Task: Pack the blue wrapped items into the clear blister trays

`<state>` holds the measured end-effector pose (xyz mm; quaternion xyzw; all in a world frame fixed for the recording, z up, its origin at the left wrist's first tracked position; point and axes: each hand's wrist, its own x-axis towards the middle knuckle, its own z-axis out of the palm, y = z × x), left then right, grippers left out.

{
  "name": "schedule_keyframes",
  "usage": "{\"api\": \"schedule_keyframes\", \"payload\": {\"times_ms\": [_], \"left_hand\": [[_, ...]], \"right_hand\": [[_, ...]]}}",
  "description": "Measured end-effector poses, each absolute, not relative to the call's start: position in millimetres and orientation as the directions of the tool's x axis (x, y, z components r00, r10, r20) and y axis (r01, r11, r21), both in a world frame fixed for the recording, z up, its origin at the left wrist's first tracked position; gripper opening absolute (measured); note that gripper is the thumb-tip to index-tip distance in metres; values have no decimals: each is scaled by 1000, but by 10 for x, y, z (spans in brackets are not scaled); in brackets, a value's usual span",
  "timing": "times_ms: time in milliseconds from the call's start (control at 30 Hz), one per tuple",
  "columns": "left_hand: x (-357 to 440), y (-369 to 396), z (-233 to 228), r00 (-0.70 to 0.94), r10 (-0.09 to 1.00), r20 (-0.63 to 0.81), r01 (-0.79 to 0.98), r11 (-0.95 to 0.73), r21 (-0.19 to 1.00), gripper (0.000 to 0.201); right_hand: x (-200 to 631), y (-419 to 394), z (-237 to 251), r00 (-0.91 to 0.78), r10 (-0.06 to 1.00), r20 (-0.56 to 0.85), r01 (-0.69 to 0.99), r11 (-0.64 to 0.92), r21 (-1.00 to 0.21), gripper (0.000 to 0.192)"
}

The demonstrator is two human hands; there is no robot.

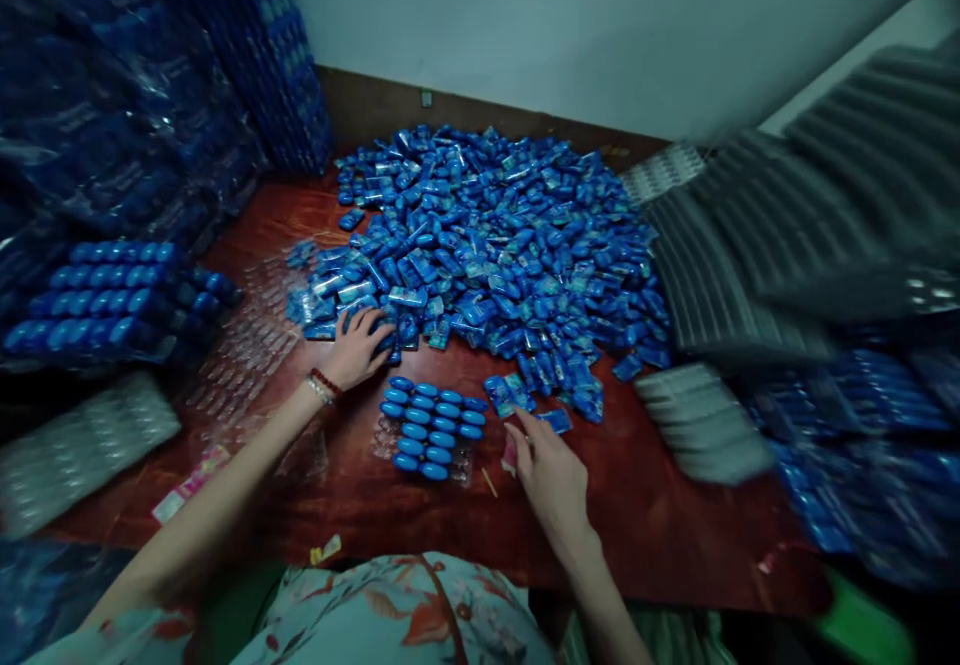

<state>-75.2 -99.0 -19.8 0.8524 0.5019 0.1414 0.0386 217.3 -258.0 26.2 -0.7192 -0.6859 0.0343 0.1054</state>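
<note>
Head view shows the left hand (358, 348) spread over the near edge of a heap of blue packets (491, 245) on the counter (637, 515), and the right hand (551, 475) with bent fingers beside a pink scrap (511, 451); whether either grips anything I cannot tell. The packets look light, smooth and slippery, best pinched along their sides; the thin clear tray (461, 471) between the hands seems flexible, best held by its rim. It carries about eighteen blue pieces (442, 439); the packets are too many to count.
</note>
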Motion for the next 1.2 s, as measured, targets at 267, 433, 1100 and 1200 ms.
{"api": "schedule_keyframes", "payload": {"times_ms": [267, 433, 1100, 1200], "left_hand": [[-1006, -1637, -375, 479, 868, 132, 711, -471, 522, 37], [-1141, -1723, -185, 317, 937, 149, 735, -342, 586, 34], [-1041, -1648, -65, 478, 873, -97, 877, -469, 103, 31], [-1111, -1644, -64, 550, 824, -132, 826, -514, 234, 22]], "right_hand": [[2397, -2273, -89, 81, 996, 27, 953, -69, -296, 40], [2149, -2042, -47, -17, 999, -35, 996, 14, -90, 40], [2392, -2755, -37, 119, 939, -323, 349, -344, -871, 41], [2251, -2875, -1, 101, 967, -235, 407, -256, -877, 35]]}}
